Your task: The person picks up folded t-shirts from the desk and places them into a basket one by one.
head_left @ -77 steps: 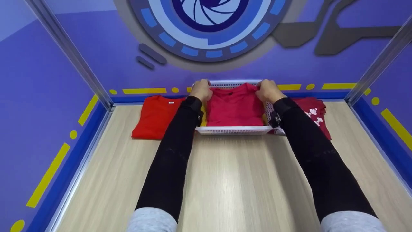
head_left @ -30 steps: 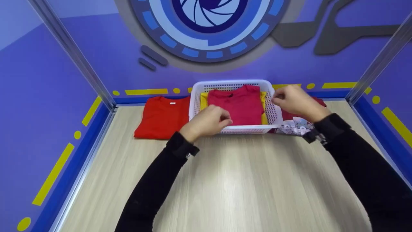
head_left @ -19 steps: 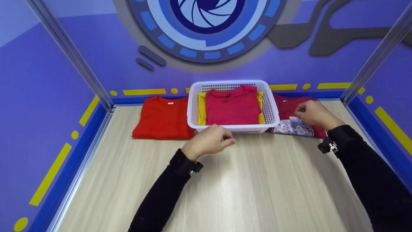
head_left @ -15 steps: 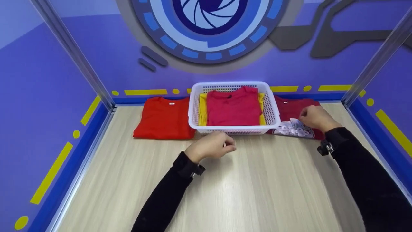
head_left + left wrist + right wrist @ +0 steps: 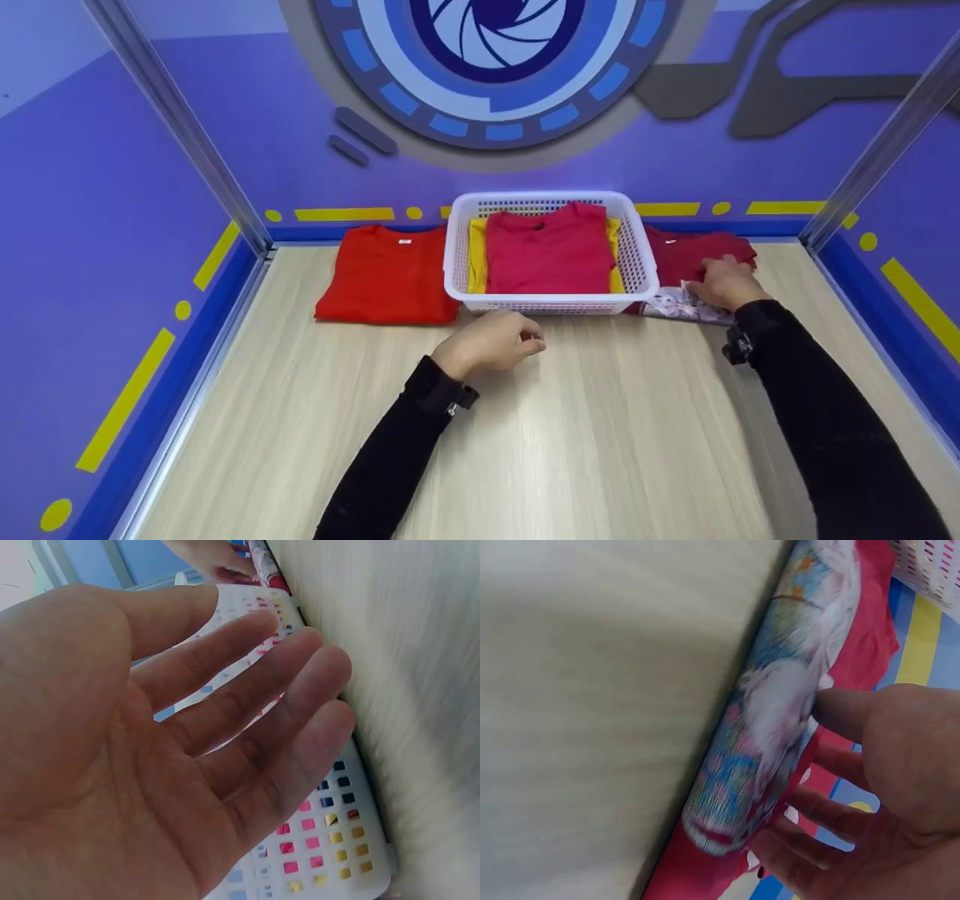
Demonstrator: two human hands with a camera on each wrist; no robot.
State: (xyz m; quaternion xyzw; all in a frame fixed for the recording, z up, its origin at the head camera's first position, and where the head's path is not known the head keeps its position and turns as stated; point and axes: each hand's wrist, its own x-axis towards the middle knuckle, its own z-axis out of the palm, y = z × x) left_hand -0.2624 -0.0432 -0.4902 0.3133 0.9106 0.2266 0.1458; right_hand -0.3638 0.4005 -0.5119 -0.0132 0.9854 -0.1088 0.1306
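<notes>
My left hand (image 5: 491, 341) hovers in front of the white plastic basket (image 5: 555, 298), fingers loosely bent, holding nothing; in the left wrist view its fingers (image 5: 247, 735) are relaxed beside the basket's perforated wall. Inside the basket lies a folded crimson shirt (image 5: 551, 255) on top of a yellow garment (image 5: 477, 259). My right hand (image 5: 726, 283) is at a folded dark red T-shirt (image 5: 675, 259) right of the basket. In the right wrist view, thumb and fingers reach to the edge of its printed panel (image 5: 772, 712); whether they press on the cloth is unclear.
To the basket's left lies a folded orange-red T-shirt (image 5: 386, 281), touching or nearly touching it. Behind everything stands a purple-blue printed wall (image 5: 420, 176), with side panels left and right. The pale wooden tabletop (image 5: 555, 450) stretches toward me.
Both hands have let go of the basket's sides. The left hand came back to the front of the basket. My right hand moved right and down to the dark red T-shirt.
</notes>
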